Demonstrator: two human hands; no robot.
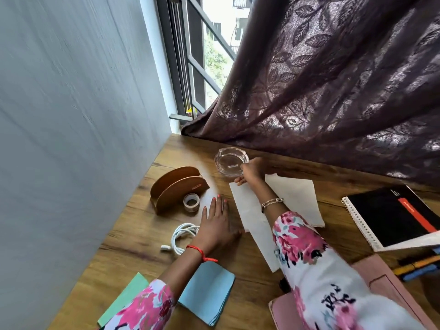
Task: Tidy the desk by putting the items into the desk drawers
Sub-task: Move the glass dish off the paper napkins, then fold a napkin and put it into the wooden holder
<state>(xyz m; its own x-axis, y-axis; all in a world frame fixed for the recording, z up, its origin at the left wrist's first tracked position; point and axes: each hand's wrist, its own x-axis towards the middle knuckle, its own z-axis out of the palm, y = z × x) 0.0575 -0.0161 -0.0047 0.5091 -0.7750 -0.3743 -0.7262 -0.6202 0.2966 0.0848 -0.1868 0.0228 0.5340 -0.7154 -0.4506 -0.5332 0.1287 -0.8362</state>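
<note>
A clear glass ashtray (pixel 229 160) sits near the back of the wooden desk (pixel 133 236). My right hand (pixel 250 171) is closed on its right rim. My left hand (pixel 215 225) lies flat and open on the desk, fingers spread, holding nothing. Just left of that hand are a roll of clear tape (pixel 191 202) and a coiled white cable (pixel 182 238). Two cream paper sheets (pixel 297 198) lie under my right forearm. No drawer is in view.
A brown wooden holder (pixel 177 186) stands at the left. Blue (pixel 209 294) and green (pixel 126 298) paper pads lie at the front. A black spiral notebook (pixel 390 215), pens (pixel 419 267) and a pink folder (pixel 385 287) are on the right. A dark curtain (pixel 333 91) hangs behind; a wall (pixel 71 139) borders the left.
</note>
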